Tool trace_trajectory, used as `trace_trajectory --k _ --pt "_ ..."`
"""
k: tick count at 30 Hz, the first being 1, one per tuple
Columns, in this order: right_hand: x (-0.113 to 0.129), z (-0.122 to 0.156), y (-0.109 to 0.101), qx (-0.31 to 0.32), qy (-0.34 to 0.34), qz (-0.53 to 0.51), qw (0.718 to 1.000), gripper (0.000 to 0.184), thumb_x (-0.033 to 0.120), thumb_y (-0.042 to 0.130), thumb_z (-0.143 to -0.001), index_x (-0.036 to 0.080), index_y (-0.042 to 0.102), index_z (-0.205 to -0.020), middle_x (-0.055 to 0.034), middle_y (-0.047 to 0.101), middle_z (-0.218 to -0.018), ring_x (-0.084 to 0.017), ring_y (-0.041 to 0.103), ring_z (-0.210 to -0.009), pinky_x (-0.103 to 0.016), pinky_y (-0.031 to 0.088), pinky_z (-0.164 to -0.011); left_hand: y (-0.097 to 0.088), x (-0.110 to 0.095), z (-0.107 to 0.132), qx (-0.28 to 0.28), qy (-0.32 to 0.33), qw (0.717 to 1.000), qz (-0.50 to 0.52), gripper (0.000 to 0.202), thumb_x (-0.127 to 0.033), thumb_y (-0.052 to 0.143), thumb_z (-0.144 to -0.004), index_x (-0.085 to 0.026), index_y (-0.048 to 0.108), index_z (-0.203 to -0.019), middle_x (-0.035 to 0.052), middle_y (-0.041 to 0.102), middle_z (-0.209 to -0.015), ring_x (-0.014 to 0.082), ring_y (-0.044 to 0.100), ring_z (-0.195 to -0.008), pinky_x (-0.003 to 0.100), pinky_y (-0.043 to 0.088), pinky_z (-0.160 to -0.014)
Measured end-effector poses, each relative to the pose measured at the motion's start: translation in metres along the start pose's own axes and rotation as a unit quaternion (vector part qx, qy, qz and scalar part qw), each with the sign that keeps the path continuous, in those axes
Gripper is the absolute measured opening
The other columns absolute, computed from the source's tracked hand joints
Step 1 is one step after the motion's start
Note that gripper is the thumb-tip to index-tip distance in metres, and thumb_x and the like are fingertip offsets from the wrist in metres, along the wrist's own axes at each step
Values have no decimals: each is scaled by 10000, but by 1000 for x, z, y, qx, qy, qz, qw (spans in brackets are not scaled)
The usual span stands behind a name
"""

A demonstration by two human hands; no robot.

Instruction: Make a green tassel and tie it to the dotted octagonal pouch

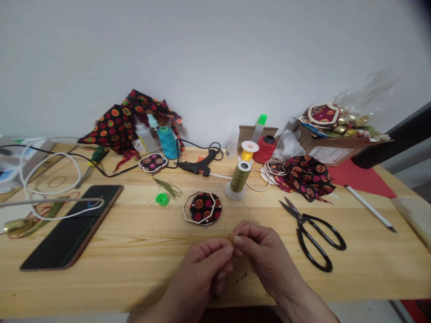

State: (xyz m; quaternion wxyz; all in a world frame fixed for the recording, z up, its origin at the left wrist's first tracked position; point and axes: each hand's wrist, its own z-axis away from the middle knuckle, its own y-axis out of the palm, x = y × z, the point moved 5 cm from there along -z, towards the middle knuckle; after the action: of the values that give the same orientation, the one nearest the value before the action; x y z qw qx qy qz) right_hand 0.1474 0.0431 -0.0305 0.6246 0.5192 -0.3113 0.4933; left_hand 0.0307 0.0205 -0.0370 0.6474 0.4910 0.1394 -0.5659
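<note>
My left hand [205, 269] and my right hand [264, 255] meet low in the middle, over the front of the table, with fingertips pinched together. A fine olive thread runs down to them from near the olive thread spool [239, 177], which stands upright on a white base. A small greenish bit shows at my right fingertips; the fingers hide most of what is pinched. Just beyond the hands lies a round patterned fabric piece [215, 213] with a pale octagonal frame [186, 215] partly over it. To the right are black-handled scissors [305, 220], blades apart.
At left lies a phone [72, 229] under a white cable. A glue gun [198, 166], a teal thread cone [167, 142], a red thread cone [265, 149] and a green cap [162, 199] stand or lie farther back. A cardboard box [332, 151] and a white pen [370, 207] are at right.
</note>
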Motion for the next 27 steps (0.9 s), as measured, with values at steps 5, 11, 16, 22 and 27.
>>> trace_trajectory --k 5,11,16,22,27 --pt "-2 -1 -4 -21 4 24 999 246 318 730 -698 173 604 -543 35 530 -549 -108 480 -483 -254 365 -526 6 -2 0 26 -51 994 98 236 -325 603 -820 -124 662 -711 33 606 -545 42 266 -409 180 150 -405" --pt "2 -2 -7 -32 2 26 999 259 348 751 -671 175 595 -556 46 497 -512 -103 443 -461 -251 345 -487 8 -3 -2 39 -39 990 128 273 -344 572 -837 -119 727 -828 105 709 -722 58 414 -405 184 276 -391" --pt "4 -5 -9 -42 -1 10 999 243 299 744 -672 164 593 -538 51 466 -512 -92 395 -491 -234 318 -488 7 -3 -4 43 -15 992 121 305 -338 542 -852 -109 743 -869 115 725 -739 103 519 -422 219 389 -402" --pt "2 -6 -13 -49 -1 5 999 265 280 739 -664 167 541 -528 60 409 -521 -91 344 -512 -237 277 -493 7 -5 -4 44 -2 991 126 264 -266 543 -859 -99 746 -884 117 730 -797 134 586 -486 247 456 -451" --pt "1 -5 -14 -38 6 21 999 222 273 702 -701 172 559 -565 46 462 -520 -109 402 -518 -257 297 -521 7 -7 -3 32 -11 991 128 172 -188 614 -807 -129 741 -907 77 727 -846 164 648 -544 297 517 -532"
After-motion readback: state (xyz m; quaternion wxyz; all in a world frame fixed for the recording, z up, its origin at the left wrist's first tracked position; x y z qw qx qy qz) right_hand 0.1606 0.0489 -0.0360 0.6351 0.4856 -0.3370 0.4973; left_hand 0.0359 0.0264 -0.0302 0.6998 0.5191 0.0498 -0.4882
